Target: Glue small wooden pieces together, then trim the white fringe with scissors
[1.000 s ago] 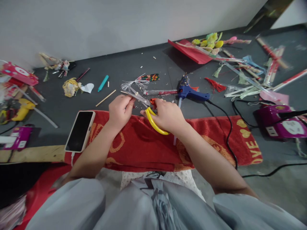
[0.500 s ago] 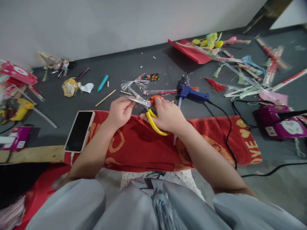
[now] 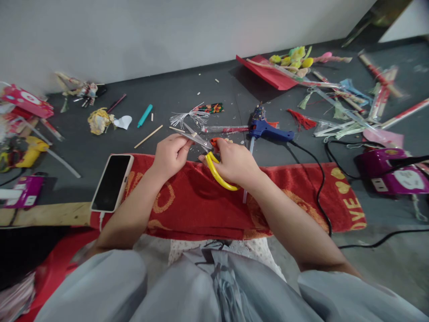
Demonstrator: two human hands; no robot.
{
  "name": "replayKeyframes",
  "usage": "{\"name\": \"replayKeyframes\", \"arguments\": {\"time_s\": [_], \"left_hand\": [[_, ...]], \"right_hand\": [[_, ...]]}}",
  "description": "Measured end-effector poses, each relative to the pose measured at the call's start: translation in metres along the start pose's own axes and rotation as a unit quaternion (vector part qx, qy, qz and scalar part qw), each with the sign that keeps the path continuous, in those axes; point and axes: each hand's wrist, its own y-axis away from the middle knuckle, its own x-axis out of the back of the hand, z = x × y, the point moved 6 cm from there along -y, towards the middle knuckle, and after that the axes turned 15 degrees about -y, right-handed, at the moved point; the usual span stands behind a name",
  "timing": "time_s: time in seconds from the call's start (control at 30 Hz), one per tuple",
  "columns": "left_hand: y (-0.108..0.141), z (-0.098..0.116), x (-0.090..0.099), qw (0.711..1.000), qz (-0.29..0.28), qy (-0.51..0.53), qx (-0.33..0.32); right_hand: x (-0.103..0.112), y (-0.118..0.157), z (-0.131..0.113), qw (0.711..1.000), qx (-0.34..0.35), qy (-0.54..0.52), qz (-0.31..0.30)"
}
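My right hand [image 3: 236, 162] grips a pair of scissors [image 3: 202, 142] by its yellow and orange handles, with the blades pointing left and slightly parted. Close to the blades is my left hand [image 3: 170, 154], its thumb and fingertips pinched together. Whatever sits in that pinch is too small or hidden to make out. Just beyond the blades lie a bunch of thin white strands [image 3: 190, 117] and a dark flower-patterned strip [image 3: 214, 108]. A blue glue gun [image 3: 268, 129] rests to the right of my hands, a clear glue stick below it.
A red towel [image 3: 208, 201] lies along the table's front edge under my forearms. On its left is a phone [image 3: 112, 183] with a cable. A teal tube [image 3: 145, 116] and thin sticks lie on the dark table [image 3: 161, 98]. Purple power boxes [image 3: 390, 172] and black cords are at the right.
The scissor blades have come closer together, and the orange handle has shifted within my right hand. My left hand has moved slightly right.
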Motion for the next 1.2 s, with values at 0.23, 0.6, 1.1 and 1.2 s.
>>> {"name": "replayKeyframes", "arguments": {"time_s": [0.23,0.6,1.1,1.2], "left_hand": [[0.001,-0.001,-0.004,1.0,-0.016,-0.009,0.005],[0.002,0.002,-0.007,0.999,-0.023,0.015,0.024],[0.003,-0.009,-0.015,0.994,-0.045,0.076,0.063],[0.003,-0.012,-0.019,0.982,-0.065,0.149,0.091]], "right_hand": [[0.001,0.001,0.002,1.0,-0.027,0.006,-0.001],[0.003,0.001,0.0,0.999,-0.013,0.031,-0.017],[0.003,0.001,0.0,1.0,0.001,0.022,-0.015],[0.001,0.001,0.0,1.0,0.002,0.02,-0.006]]}}
